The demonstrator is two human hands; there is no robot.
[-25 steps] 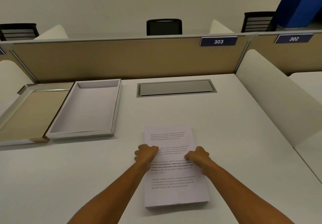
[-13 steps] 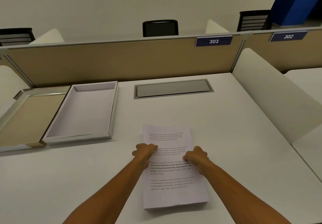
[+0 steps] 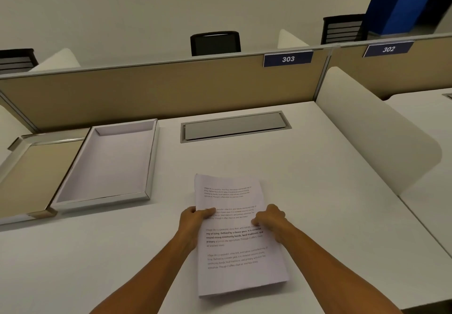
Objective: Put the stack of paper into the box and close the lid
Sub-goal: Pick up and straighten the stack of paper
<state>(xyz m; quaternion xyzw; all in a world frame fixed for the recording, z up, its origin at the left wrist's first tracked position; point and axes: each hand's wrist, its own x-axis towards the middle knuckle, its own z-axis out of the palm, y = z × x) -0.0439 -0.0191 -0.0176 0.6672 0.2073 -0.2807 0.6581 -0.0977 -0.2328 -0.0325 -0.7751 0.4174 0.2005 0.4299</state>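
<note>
A thick stack of printed white paper (image 3: 234, 247) lies on the white desk in front of me, its far end slightly raised. My left hand (image 3: 194, 218) grips its left edge with the thumb on top. My right hand (image 3: 271, 219) grips its right edge the same way. An open white box (image 3: 149, 167) with an empty pale interior stands at the left of the desk. Its lid (image 3: 14, 162), tan inside with a silver rim, lies open flat to the left of the box.
A grey cable hatch (image 3: 234, 126) is set into the desk behind the paper. A tan partition (image 3: 159, 88) with a "303" sign closes the back. A white rounded divider (image 3: 374, 135) bounds the right side. Black chairs stand beyond the partition.
Both hands have shifted from resting on top of the stack to gripping its left and right edges. The stack's far end has lifted slightly.
</note>
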